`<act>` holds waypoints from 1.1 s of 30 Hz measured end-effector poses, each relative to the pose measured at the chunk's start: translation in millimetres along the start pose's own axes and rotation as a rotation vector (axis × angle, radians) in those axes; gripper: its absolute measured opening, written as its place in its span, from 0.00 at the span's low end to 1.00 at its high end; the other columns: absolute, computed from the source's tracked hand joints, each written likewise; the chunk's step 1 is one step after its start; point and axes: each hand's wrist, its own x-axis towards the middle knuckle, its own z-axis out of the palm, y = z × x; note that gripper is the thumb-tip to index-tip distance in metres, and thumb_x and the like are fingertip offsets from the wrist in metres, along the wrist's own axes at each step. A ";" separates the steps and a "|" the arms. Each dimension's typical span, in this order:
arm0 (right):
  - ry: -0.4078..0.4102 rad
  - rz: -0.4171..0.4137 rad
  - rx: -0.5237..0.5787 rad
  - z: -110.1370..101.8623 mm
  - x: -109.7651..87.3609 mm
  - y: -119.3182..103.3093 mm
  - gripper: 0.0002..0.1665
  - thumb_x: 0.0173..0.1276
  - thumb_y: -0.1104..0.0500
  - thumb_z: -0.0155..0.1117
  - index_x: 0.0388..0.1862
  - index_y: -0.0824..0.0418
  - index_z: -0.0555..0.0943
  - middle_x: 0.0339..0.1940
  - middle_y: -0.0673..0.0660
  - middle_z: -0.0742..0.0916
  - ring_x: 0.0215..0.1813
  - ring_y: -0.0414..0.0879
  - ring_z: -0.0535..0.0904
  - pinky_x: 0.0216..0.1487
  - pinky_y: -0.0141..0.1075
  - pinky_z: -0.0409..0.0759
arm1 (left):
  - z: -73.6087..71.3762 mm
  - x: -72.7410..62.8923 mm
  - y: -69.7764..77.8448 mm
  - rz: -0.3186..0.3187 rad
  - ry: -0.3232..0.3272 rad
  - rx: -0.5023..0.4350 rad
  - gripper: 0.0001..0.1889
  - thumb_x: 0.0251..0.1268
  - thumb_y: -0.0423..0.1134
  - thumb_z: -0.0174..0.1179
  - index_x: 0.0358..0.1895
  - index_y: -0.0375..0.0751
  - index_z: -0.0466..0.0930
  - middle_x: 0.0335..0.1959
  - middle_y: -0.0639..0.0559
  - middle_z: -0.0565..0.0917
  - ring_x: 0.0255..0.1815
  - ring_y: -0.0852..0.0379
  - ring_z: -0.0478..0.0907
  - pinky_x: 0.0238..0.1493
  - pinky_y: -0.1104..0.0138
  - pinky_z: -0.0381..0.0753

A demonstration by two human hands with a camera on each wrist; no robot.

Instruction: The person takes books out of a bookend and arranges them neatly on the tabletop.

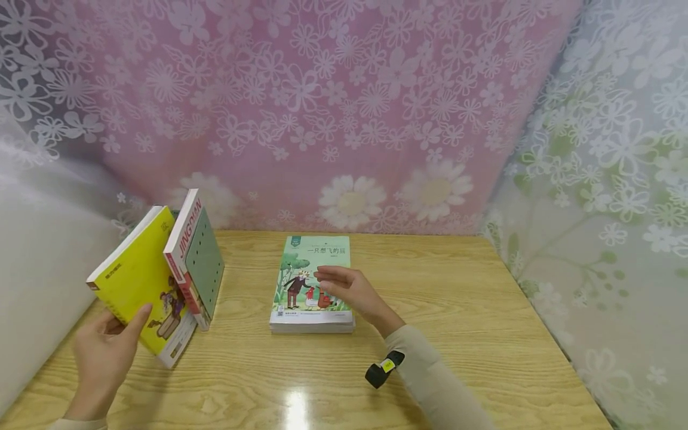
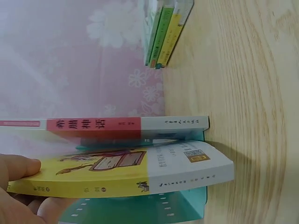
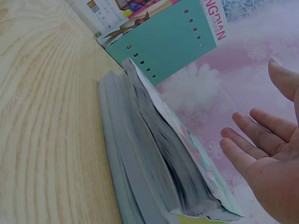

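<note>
My left hand (image 1: 104,352) grips a yellow book (image 1: 137,278) by its near side, thumb on the cover. The book leans beside an upright book (image 1: 180,263) with a white and red spine, within a teal bookend (image 1: 206,263). In the left wrist view the yellow book (image 2: 117,170) has its lower end close to the table. Over the right part of a book stack (image 1: 301,263) with a green illustrated cover hovers my right hand (image 1: 357,292), its fingers extended and holding nothing. The right wrist view shows this hand (image 3: 271,149) apart from the stack's page edges (image 3: 163,144).
The wooden table (image 1: 441,334) extends to the right of the stack and along the front. A pink floral curtain (image 1: 344,119) hangs behind it, and a pale floral one (image 1: 602,209) borders the right side. A black strap (image 1: 384,369) is at the right wrist.
</note>
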 end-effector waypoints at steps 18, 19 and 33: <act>-0.028 0.019 -0.023 8.9 5.9 1.8 0.34 0.72 0.52 0.59 0.71 0.65 0.65 0.68 0.61 0.74 0.68 0.53 0.70 0.63 0.47 0.74 | -30.8 -20.0 27.7 0.071 0.171 -0.061 0.17 0.58 0.33 0.68 0.51 0.33 0.82 0.27 0.81 0.78 0.25 0.80 0.78 0.27 0.86 0.74; -0.030 0.018 -0.022 9.6 6.4 1.0 0.34 0.72 0.52 0.59 0.71 0.64 0.65 0.68 0.61 0.74 0.68 0.54 0.70 0.62 0.48 0.75 | -31.6 -20.7 29.1 0.098 0.181 -0.063 0.17 0.58 0.32 0.68 0.51 0.33 0.82 0.29 0.81 0.79 0.26 0.80 0.78 0.28 0.87 0.74; -0.075 0.018 -0.013 16.6 11.8 0.0 0.34 0.71 0.50 0.60 0.72 0.62 0.65 0.68 0.58 0.74 0.65 0.61 0.72 0.45 0.48 0.81 | -44.1 -28.1 49.6 0.265 0.197 -0.179 0.19 0.64 0.25 0.59 0.58 0.33 0.77 0.47 0.64 0.84 0.41 0.75 0.81 0.38 0.85 0.76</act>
